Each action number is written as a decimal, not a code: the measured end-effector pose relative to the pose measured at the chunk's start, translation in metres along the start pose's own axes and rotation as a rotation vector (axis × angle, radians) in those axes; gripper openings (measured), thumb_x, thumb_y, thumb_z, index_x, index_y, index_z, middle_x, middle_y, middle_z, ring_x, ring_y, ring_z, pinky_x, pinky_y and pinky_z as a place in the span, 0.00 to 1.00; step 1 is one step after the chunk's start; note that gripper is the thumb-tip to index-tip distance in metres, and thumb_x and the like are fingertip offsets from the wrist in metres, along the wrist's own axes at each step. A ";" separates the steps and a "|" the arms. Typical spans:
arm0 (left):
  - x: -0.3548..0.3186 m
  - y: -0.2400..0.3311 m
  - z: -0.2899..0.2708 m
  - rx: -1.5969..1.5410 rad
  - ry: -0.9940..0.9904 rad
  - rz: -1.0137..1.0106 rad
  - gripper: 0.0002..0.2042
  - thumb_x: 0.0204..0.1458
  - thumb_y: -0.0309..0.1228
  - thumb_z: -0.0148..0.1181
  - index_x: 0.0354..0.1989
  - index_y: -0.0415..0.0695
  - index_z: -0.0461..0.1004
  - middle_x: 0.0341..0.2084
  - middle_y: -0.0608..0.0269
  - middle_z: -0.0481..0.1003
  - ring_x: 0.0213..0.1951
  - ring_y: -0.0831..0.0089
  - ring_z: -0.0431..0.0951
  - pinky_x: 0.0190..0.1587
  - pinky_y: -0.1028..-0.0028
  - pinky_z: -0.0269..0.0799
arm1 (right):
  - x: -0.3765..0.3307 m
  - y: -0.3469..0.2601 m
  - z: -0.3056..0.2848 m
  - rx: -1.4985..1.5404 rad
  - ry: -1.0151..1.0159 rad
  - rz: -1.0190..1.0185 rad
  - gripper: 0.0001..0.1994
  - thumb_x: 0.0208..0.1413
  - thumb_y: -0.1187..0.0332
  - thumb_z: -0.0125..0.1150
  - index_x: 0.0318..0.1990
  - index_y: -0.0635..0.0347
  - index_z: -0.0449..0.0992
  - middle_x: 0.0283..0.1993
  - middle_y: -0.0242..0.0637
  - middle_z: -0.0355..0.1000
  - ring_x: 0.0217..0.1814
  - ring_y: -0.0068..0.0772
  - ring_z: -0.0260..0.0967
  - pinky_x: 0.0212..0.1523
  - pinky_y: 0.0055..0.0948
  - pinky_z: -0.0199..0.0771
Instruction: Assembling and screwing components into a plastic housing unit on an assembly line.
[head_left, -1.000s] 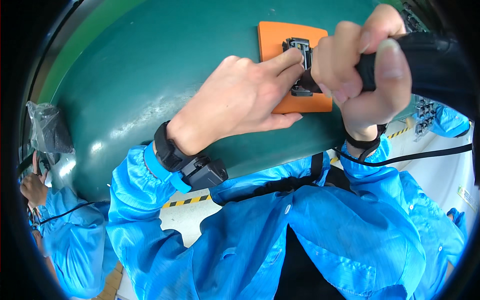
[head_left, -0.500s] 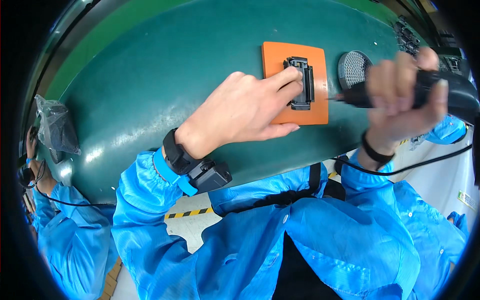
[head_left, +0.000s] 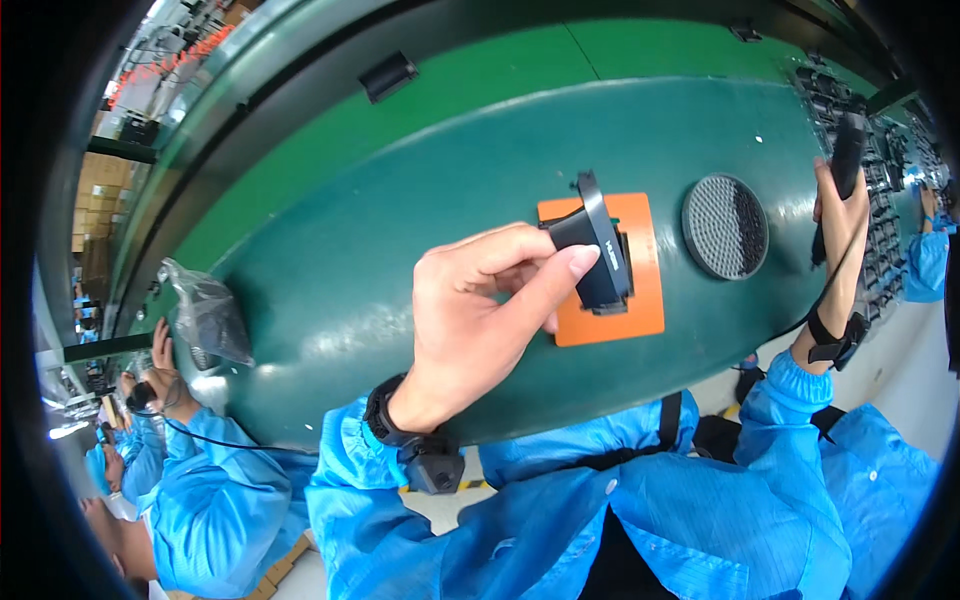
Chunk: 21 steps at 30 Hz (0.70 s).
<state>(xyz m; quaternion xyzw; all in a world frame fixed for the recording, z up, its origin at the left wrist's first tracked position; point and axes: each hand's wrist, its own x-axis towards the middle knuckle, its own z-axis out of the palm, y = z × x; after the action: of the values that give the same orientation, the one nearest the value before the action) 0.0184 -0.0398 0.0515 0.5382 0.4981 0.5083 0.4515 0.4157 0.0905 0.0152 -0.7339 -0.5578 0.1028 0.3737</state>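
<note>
My left hand (head_left: 480, 310) pinches a long black plastic part (head_left: 598, 255) between thumb and fingers. The part is tilted over an orange block (head_left: 645, 315), covering most of its middle; whether it still touches the block I cannot tell. Dark edges show beside the part, and what they belong to is partly hidden. Out at the right, my right hand (head_left: 842, 210) is closed around a black electric screwdriver (head_left: 850, 150), held away from the block.
A round black dish with a studded inside (head_left: 725, 226) stands right of the block. Many black parts (head_left: 880, 220) lie in trays at the far right. A clear plastic bag with dark contents (head_left: 208, 312) is at the left, near a co-worker's hand (head_left: 162, 345).
My left hand has raised and tilted the black part from the orange block. My right hand has carried the screwdriver away to the far right. The view has shifted.
</note>
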 end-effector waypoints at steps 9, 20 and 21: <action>0.013 0.020 -0.013 -0.092 0.004 -0.247 0.12 0.68 0.30 0.60 0.33 0.35 0.82 0.14 0.61 0.76 0.16 0.77 0.75 0.16 0.78 0.62 | 0.001 0.015 0.024 -0.470 -0.030 -0.008 0.24 0.65 0.50 0.64 0.59 0.56 0.72 0.46 0.57 0.81 0.51 0.64 0.80 0.49 0.51 0.76; 0.108 -0.030 -0.123 1.321 0.472 0.551 0.04 0.52 0.25 0.70 0.33 0.43 0.80 0.29 0.60 0.78 0.33 0.61 0.77 0.37 0.62 0.76 | -0.006 0.061 0.028 -0.567 0.148 -0.253 0.20 0.69 0.57 0.61 0.60 0.60 0.73 0.54 0.54 0.75 0.55 0.62 0.74 0.54 0.51 0.74; 0.120 -0.038 -0.146 1.423 0.453 0.515 0.02 0.54 0.27 0.68 0.33 0.44 0.81 0.29 0.61 0.78 0.37 0.61 0.78 0.38 0.62 0.77 | -0.007 0.062 0.029 -0.573 0.144 -0.260 0.20 0.69 0.58 0.60 0.61 0.61 0.72 0.54 0.53 0.74 0.55 0.61 0.74 0.54 0.51 0.74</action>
<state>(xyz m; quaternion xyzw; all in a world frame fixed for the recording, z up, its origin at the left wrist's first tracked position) -0.1319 0.0805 0.0361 0.6796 0.6432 0.2533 -0.2455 0.4429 0.0907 -0.0476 -0.7371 -0.6254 -0.1591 0.2004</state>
